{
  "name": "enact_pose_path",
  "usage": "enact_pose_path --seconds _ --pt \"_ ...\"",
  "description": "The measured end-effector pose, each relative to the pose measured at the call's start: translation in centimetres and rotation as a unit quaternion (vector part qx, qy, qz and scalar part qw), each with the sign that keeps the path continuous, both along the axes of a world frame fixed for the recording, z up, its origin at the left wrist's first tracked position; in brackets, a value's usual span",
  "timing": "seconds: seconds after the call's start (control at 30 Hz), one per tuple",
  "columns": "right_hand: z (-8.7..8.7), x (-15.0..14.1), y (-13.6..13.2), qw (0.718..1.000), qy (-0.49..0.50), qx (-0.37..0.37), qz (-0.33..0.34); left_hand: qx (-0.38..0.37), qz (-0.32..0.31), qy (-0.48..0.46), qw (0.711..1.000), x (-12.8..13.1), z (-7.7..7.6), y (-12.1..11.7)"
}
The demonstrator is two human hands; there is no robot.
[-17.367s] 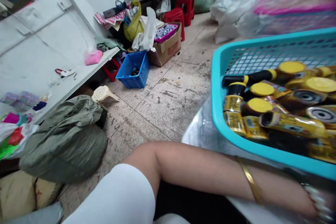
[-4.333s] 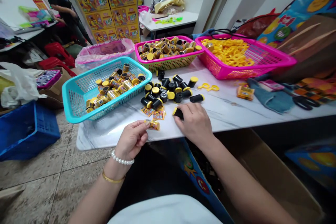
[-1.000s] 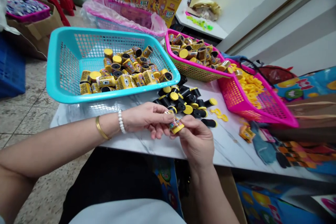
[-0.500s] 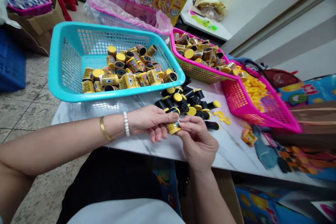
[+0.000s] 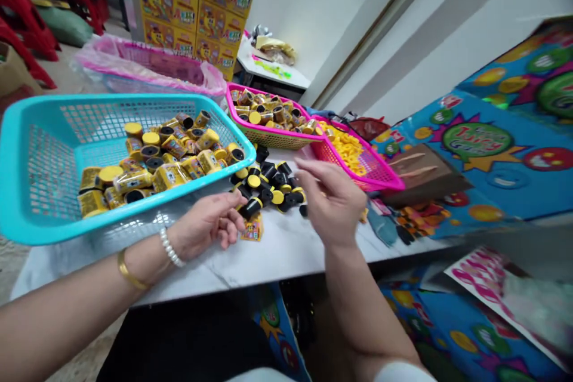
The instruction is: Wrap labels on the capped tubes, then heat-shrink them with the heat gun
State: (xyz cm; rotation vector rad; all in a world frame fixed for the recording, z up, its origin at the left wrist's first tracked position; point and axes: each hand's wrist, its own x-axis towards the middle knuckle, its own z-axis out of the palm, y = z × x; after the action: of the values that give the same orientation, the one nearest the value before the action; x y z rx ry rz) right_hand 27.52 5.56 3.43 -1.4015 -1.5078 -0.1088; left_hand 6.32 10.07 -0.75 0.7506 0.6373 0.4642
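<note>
My left hand [image 5: 217,221] rests at the table's near side, its fingers loosely curled and the thumb apart from them. Right at its fingertips is a small yellow piece with a printed label [image 5: 251,231]; I see no grip on it. Just behind sits a black cylinder with a yellow cap [image 5: 251,208], by the thumb. My right hand [image 5: 331,197] is raised over the table's right part, fingers pinched together; what they hold, if anything, is too blurred to name. A pile of black cylinders with yellow caps [image 5: 278,182] lies between the hands.
Left stands a turquoise basket [image 5: 134,215] of yellow-labelled cylinders. Behind are a pink basket [image 5: 277,138] of similar cylinders and another pink basket [image 5: 380,182] with yellow plastic parts. Printed cartons [image 5: 174,6] are stacked at the back; a blue printed box [image 5: 474,155] stands right.
The view has swung to the right. Both hands were together on a yellow-labelled cylinder; now they are apart, the right hand lifted away and the labelled piece by the left hand's fingertips.
</note>
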Motion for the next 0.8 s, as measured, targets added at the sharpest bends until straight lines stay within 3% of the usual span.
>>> enact_pose_path --seconds 0.03,0.1,0.17,0.2,0.23,0.33,0.4,0.47,0.63,0.73,0.8 --pt "-1.0 2.1 -1.1 0.998 -0.014 0.004 -0.059 0.005 -0.013 0.011 1.0 0.1 -0.1 0.0" --pt "-3.5 6.1 -3.2 0.991 -0.046 -0.08 -0.101 0.036 -0.037 0.042 0.998 0.2 -0.4 -0.2" --pt "-5.9 8.7 -4.9 0.981 -0.09 -0.152 -0.086 0.134 -0.038 0.104 0.985 0.3 -0.7 -0.4" --pt "-6.9 9.2 -5.5 0.976 -0.109 -0.17 -0.08 0.219 -0.03 0.144 0.965 0.3 -0.9 -0.5" --pt "-7.6 9.0 -6.1 0.974 -0.123 -0.176 -0.075 0.318 -0.023 0.185 0.93 0.3 -1.1 -0.6" --pt "-8.4 6.1 -7.1 0.976 -0.116 -0.182 -0.04 0.563 -0.037 0.283 0.775 0.5 -1.6 -0.9" --pt "-8.4 3.4 -7.2 0.979 -0.092 -0.182 -0.002 0.621 -0.054 0.336 0.706 0.8 -1.9 -1.1" --pt "-8.6 1.2 -6.9 0.984 -0.074 -0.162 0.007 0.637 -0.06 0.374 0.672 1.3 -2.1 -1.3" --pt "-9.2 -1.0 -6.0 0.991 -0.068 -0.108 -0.03 0.668 -0.053 0.371 0.643 1.6 -2.4 -1.9" --pt "-8.2 -1.7 -7.2 0.996 -0.01 -0.046 -0.07 0.696 0.002 0.299 0.653 0.8 -2.3 -2.3" --pt "-7.2 -2.5 -8.2 0.994 0.071 -0.067 -0.045 0.712 0.025 0.259 0.652 0.3 -2.2 -2.7"
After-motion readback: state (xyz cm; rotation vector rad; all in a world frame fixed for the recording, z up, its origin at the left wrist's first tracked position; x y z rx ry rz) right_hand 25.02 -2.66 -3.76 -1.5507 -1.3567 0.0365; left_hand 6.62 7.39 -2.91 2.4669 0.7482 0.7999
